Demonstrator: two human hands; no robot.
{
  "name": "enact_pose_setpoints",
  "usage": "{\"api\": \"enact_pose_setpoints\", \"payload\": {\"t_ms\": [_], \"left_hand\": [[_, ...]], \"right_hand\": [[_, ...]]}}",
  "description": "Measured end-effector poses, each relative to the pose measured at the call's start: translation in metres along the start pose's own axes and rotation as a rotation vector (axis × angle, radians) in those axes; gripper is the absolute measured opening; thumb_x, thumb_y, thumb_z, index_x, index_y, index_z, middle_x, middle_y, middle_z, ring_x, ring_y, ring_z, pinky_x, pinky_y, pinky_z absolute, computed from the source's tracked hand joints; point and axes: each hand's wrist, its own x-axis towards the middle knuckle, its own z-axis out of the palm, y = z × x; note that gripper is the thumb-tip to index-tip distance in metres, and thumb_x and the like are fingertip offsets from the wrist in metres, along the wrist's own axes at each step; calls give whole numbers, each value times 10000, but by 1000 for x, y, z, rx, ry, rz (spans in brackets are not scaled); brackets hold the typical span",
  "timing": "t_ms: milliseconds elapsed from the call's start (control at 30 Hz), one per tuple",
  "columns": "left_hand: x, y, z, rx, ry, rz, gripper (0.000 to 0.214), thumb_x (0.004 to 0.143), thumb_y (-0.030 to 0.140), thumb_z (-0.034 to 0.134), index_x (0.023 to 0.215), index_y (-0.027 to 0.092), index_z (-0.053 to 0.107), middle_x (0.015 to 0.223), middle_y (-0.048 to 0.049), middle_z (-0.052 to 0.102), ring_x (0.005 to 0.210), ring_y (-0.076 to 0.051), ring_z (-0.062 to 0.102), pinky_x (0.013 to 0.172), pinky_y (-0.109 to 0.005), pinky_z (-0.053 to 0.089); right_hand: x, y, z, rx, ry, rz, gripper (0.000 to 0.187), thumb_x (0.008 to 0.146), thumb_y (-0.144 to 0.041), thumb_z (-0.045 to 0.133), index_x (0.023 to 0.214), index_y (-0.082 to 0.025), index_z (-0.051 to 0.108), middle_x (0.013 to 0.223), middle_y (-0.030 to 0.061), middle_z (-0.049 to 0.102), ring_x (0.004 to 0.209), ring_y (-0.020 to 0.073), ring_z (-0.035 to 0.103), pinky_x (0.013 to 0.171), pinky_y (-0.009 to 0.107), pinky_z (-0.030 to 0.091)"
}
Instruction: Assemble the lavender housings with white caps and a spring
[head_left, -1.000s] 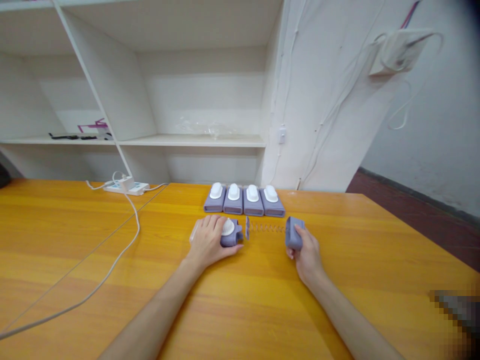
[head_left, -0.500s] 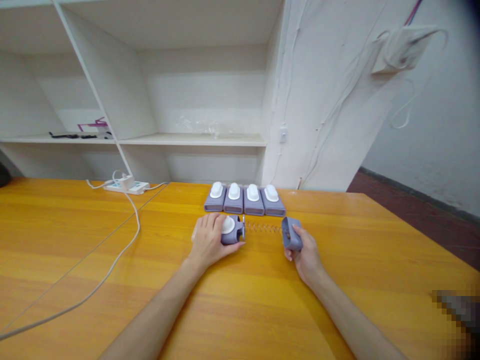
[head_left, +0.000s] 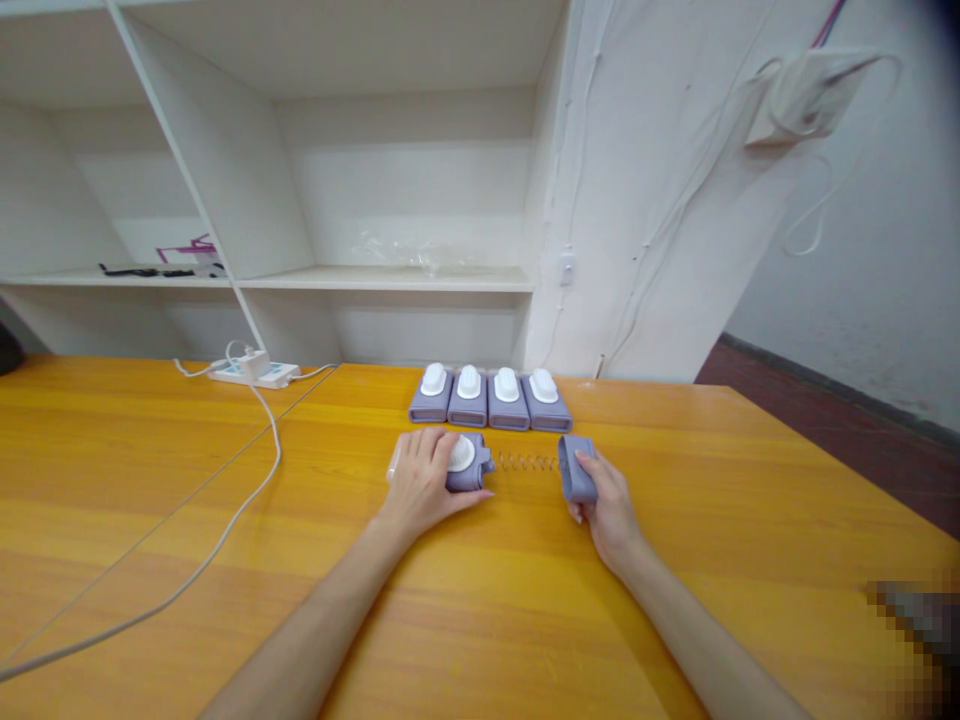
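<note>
My left hand (head_left: 421,480) lies over a purple housing with a white button (head_left: 465,464) on the orange table (head_left: 225,560), fingers wrapped round it. My right hand (head_left: 606,505) grips a purple end cap (head_left: 576,468) a short way to the right. A thin coil spring (head_left: 527,462) stretches between the two purple parts. Just behind them stands a row of several assembled purple units with white buttons (head_left: 489,398).
A white power strip (head_left: 251,372) lies at the back left, with a white cable (head_left: 247,490) trailing toward the table's front left. White shelves (head_left: 375,278) rise behind the table. A wall box with wires (head_left: 806,95) hangs upper right.
My right hand has slid the purple cap leftward toward the housing, so the spring between them is shorter. The left hand stays on the housing.
</note>
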Motion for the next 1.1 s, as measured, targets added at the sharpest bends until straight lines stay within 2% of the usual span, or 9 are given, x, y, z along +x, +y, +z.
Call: {"api": "enact_pose_setpoints", "payload": {"t_ms": [200, 367, 700, 900, 1100], "left_hand": [[2, 5, -3, 17, -52, 42, 729, 642, 710, 544, 1103, 148, 496, 1062, -137, 531, 953, -292, 479, 827, -442, 393], [4, 12, -4, -1, -70, 73, 738, 641, 718, 538, 1103, 144, 501, 1058, -138, 542, 952, -291, 480, 832, -440, 381], [3, 32, -3, -31, -89, 111, 756, 623, 732, 541, 1099, 145, 511, 1026, -143, 561, 924, -291, 499, 802, -436, 367], [3, 33, -4, -29, -66, 73, 735, 614, 709, 575, 1098, 159, 515, 1026, -134, 563, 926, -294, 504, 802, -430, 367], [3, 34, -4, -33, -96, 119, 743, 599, 716, 582, 1079, 152, 527, 1008, -131, 568, 920, -292, 513, 809, -431, 370]], "right_hand": [[-6, -4, 3, -126, -34, -4, 443, 809, -435, 583, 1182, -204, 518, 579, -54, 475, 390, 83, 391, 285, 164, 313], [-8, -6, 5, -183, -82, -31, 554, 815, -441, 574, 1290, -192, 434, 610, -36, 499, 415, 100, 420, 318, 189, 352], [-12, -2, 11, -297, -196, -15, 567, 785, -460, 595, 1269, -206, 443, 642, -17, 555, 436, 137, 504, 341, 215, 403], [-11, 0, 13, -328, -179, 25, 523, 781, -455, 586, 1218, -199, 455, 590, -24, 574, 388, 149, 514, 317, 218, 397], [-11, -3, 15, -293, -235, 91, 541, 803, -484, 551, 1240, -201, 403, 582, -31, 581, 385, 150, 528, 306, 204, 386]]}}
